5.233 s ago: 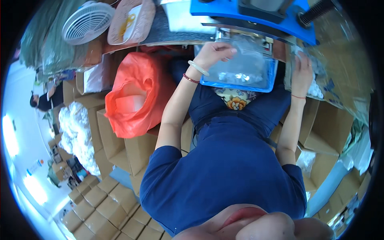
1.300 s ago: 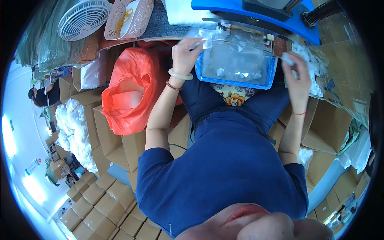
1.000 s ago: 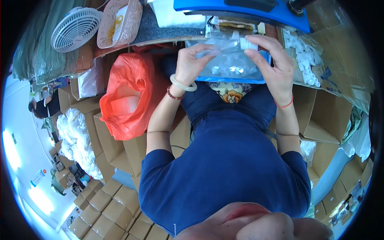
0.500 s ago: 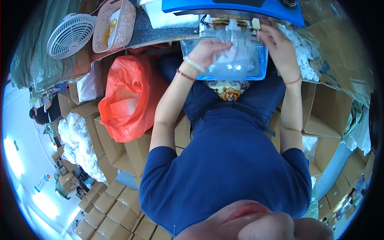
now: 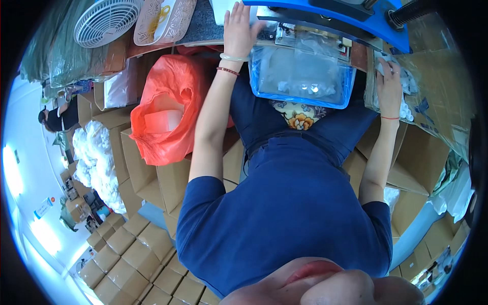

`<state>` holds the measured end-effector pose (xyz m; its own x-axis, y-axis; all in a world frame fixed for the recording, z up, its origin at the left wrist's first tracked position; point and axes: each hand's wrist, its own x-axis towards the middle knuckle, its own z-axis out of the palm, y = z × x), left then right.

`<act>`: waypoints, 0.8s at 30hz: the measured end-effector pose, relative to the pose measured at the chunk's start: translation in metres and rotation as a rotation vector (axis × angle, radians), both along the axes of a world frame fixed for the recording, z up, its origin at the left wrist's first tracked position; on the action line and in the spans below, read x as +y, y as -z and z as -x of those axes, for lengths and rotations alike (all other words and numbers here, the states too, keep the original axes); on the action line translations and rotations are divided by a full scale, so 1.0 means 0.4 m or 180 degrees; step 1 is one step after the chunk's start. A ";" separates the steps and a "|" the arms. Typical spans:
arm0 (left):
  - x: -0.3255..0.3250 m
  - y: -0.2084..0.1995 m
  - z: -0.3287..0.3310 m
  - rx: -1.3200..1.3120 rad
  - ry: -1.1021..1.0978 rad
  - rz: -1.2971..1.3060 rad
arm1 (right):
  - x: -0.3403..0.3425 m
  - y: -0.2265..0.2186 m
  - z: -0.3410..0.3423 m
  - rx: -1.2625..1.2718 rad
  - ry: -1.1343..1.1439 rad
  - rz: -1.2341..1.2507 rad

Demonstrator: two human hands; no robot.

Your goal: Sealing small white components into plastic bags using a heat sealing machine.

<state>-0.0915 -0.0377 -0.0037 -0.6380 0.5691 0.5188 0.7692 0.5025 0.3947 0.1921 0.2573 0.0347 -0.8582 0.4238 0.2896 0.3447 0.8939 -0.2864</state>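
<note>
Site type: packing workshop; indicators: blue bench machine (image 5: 351, 21); blue-lined tray (image 5: 347, 91) of clear plastic bags (image 5: 300, 71); loose white plastic parts (image 5: 405, 111); stacked cardboard cartons (image 5: 136, 249).

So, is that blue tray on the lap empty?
Not empty: shiny clear plastic lies inside the blue tray, with the blue rim showing around it. How deep it goes, I can't tell.

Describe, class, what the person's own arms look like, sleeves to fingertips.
The left sleeve and right sleeve are short and navy blue. Near its wrist, the left arm wears a smooth, pale bangle and, closer to the elbow, a dark red bracelet that looks beaded. The right arm wears one thin red band. Neither left grip nor right grip has a glove.
</note>
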 end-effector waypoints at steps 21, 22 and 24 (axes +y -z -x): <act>-0.050 -0.151 -0.263 -0.3018 0.0677 -0.0981 | -0.279 -0.190 0.105 0.1721 -0.0986 0.2369; -0.044 -0.159 -0.271 -0.3008 0.0700 -0.0973 | -0.288 -0.193 0.112 0.1740 -0.0973 0.2358; -0.026 -0.171 -0.284 -0.3070 0.0708 -0.0797 | -0.287 -0.199 0.123 0.1608 -0.1196 0.1787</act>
<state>0.0223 -0.0480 0.0647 -0.7400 0.6714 -0.0396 0.1340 0.2049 0.9696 0.1428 0.1426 0.1142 -0.7948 0.3316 0.5083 -0.2362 0.6025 -0.7624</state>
